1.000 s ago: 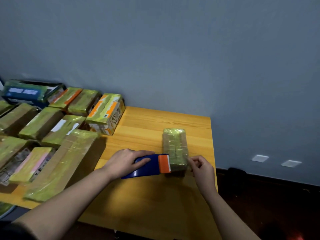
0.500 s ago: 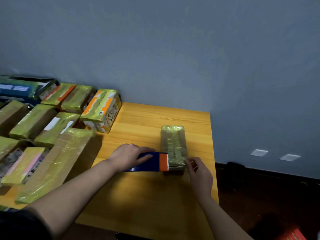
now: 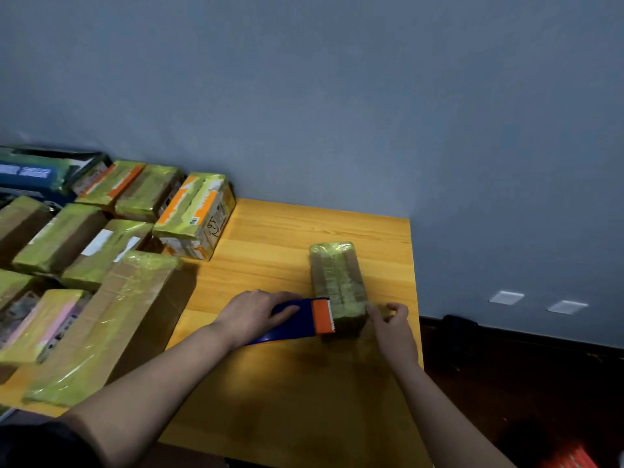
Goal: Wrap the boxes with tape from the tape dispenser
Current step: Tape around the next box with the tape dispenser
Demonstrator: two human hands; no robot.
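My left hand (image 3: 251, 314) lay curled over the blue tape dispenser (image 3: 297, 320), gripping it with its orange end against the near left side of the small wrapped box (image 3: 337, 282), while my right hand (image 3: 393, 327) pinched the tape at the box's near right corner. That box lay on the wooden table (image 3: 287, 400); farther left sat the wrapped boxes (image 3: 101, 265)

Two hands are in view: the left hand (image 3: 251, 315) and the right hand (image 3: 393, 327). One tape dispenser (image 3: 304, 319) lies on one wooden table (image 3: 280, 393). One small wrapped box (image 3: 337, 282) sits alone at the right. About ten more wrapped boxes (image 3: 101, 251) crowd the left. Two white plates (image 3: 537, 302) show on the right wall.
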